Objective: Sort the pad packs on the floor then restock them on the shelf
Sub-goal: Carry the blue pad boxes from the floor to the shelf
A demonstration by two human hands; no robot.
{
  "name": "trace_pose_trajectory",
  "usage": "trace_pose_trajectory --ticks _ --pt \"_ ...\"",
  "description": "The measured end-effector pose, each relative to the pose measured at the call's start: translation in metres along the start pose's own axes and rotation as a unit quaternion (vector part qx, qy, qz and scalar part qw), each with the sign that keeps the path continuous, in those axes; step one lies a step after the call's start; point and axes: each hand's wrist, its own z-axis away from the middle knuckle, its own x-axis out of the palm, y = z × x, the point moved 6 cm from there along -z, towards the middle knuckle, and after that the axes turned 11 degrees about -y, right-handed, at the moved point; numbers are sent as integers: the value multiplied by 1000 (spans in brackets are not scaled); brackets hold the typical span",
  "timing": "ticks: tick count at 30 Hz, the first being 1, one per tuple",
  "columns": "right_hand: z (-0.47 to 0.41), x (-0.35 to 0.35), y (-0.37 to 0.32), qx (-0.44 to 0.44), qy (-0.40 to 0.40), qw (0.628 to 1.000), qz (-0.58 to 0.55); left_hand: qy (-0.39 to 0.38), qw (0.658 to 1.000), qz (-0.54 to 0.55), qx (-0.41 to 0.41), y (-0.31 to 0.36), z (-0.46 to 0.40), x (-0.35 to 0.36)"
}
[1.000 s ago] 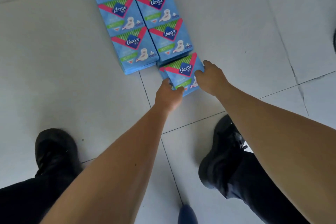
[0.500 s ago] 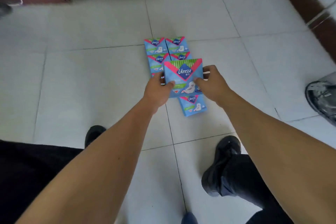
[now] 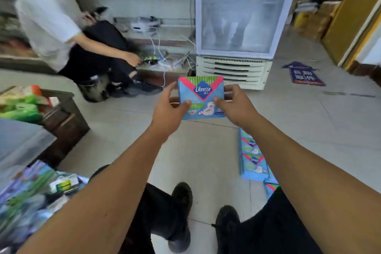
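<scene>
A blue Libresse pad pack (image 3: pixel 201 95) is held up in front of me, face toward the camera, well above the floor. My left hand (image 3: pixel 169 113) grips its left edge, thumb on the front. My right hand (image 3: pixel 234 104) grips its right edge the same way. Several more blue pad packs (image 3: pixel 252 156) lie in a row on the floor at the right, partly hidden behind my right forearm.
A glass-door fridge (image 3: pixel 235 27) stands straight ahead. A person in a white shirt (image 3: pixel 47 18) crouches at the back left by cables. A dark wooden shelf (image 3: pixel 61 115) with green packs is at the left; mixed packs (image 3: pixel 31 198) fill the lower left. A floor sticker (image 3: pixel 303 73) lies far right.
Both hands lifted one pack off the floor rows and raised it. The view swung up from the floor to the room, and the remaining packs now lie at my right.
</scene>
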Motion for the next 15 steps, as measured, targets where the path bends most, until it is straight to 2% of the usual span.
trace_pose_trajectory --ticks 6,15 --pt "-34 105 -87 -116 -127 984 -36 155 986 -65 15 43 49 -128" --pt "-30 269 -181 -188 -294 937 -36 339 931 -126 -41 53 157 -266"
